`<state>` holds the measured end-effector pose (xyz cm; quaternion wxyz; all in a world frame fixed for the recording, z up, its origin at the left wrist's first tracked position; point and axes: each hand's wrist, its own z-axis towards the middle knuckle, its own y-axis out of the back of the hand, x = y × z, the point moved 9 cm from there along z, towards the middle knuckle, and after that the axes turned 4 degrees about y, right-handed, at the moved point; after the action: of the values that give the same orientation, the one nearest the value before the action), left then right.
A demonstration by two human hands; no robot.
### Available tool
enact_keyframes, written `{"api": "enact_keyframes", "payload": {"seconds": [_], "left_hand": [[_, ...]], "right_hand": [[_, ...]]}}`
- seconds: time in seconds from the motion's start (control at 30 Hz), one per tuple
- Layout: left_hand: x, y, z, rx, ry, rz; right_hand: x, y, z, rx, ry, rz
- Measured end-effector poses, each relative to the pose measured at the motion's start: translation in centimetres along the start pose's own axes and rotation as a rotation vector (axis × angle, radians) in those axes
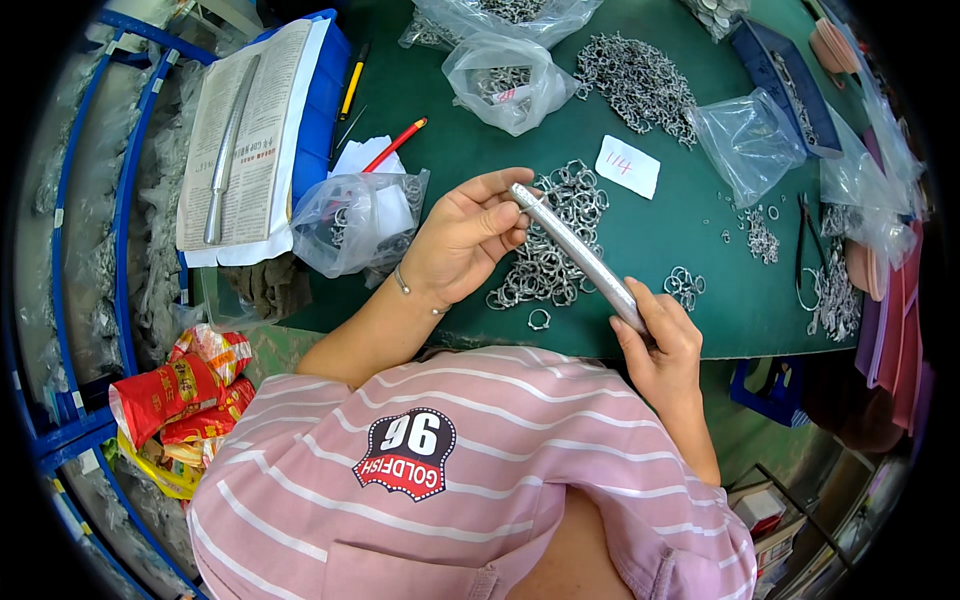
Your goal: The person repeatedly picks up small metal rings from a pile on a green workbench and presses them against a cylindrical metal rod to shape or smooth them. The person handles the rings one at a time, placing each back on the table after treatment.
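A tapered silver ring mandrel slants across the front of the green table. My right hand is wrapped round its thicker, nearer end. At the thin far end, my left hand pinches a small silver ring between thumb and fingertips; the ring sits around or against the tip, and its far side is hard to make out. Beneath the mandrel lies a heap of silver rings, partly covered by it. One loose ring rests nearer the table edge, and a small cluster of rings lies beyond my right hand.
A second mandrel lies on newspaper over a blue bin at left. Plastic bags, a larger ring pile and a white card are farther back. Pliers and a blue tray stand at right.
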<state>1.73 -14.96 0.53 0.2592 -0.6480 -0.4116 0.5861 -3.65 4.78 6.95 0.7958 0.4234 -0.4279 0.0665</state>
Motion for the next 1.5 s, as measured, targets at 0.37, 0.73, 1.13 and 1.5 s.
{"api": "enact_keyframes", "payload": {"seconds": [0.37, 0.73, 1.13, 1.5], "left_hand": [[-1.4, -0.7, -0.1, -0.153, -0.288, 0.524], [-0.7, -6.8, -0.2, 0.039, -0.455, 1.281], [-1.8, -2.5, 3.1, -0.159, -0.457, 1.676], [-2.4, -0.5, 2.3, -0.229, -0.201, 1.580]], "right_hand": [[-4.8, -1.0, -2.1, 0.031, -0.432, 0.293], [-6.3, 2.3, -1.8, -0.238, -0.476, 0.386], [-11.9, 5.7, -3.7, -0.304, -0.678, 0.269], [-8.1, 4.6, -3.0, -0.320, -0.556, 0.408]]}}
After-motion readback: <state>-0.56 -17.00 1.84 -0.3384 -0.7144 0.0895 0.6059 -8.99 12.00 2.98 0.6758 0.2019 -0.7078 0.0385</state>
